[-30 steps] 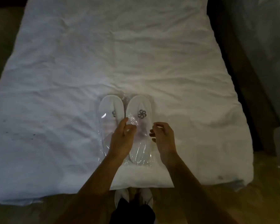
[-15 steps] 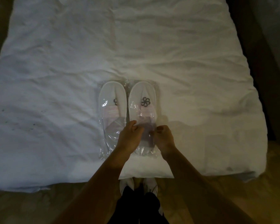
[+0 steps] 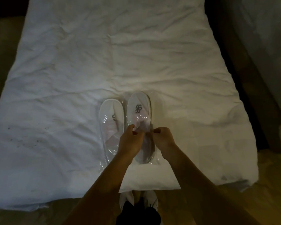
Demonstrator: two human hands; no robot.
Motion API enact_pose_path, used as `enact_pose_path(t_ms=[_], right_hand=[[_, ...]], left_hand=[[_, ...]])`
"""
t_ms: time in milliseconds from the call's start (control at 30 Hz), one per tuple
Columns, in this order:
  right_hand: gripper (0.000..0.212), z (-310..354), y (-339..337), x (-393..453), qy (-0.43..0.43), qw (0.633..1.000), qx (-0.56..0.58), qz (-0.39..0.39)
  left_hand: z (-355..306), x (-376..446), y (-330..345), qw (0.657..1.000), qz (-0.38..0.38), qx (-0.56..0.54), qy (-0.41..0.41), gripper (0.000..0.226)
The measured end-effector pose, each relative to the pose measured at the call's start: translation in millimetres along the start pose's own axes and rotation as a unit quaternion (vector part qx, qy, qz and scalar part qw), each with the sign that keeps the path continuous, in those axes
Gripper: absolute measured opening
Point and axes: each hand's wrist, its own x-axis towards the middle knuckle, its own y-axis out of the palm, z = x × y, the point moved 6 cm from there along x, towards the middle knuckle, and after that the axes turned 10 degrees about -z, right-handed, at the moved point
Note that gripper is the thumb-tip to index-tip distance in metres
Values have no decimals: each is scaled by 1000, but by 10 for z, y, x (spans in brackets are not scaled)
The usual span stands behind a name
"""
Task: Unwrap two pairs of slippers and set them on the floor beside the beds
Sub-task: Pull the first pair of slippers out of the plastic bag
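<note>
Lifted off the bed (image 3: pixel 71 78) now, the right slipper pack (image 3: pixel 139 109) has both hands' grips, left hand (image 3: pixel 131 141) and right hand (image 3: pixel 164 138), pinching its plastic.

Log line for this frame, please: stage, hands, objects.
stage: unwrapping | left hand and right hand: pinching plastic wrap of right slipper pack | left slipper pack: wrapped, on bed

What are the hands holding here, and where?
Both hands, left hand and right hand, pinch the clear plastic wrap over the middle of the right-side slipper package.
</note>
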Motion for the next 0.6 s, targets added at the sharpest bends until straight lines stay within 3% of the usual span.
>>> enact_pose_path(t_ms=[67,167,300,600], right_hand=[[24,232,-145,-50,-26,999,22,-20],[10,689,-380,-180,-87,993,66,-46],[13,1299,-691,-427,-171,977,105,-67],[9,2321,-1257,-1285,-344,914,171,-133]], left_hand=[[-228,-60,-59,999,-17,-10,35,47],[-663,-159,-145,996,-35,-37,77,43],[-1251,-350,-317,986,-55,-90,130,29],[-2189,-940,-862,951,-64,-223,206,47]])
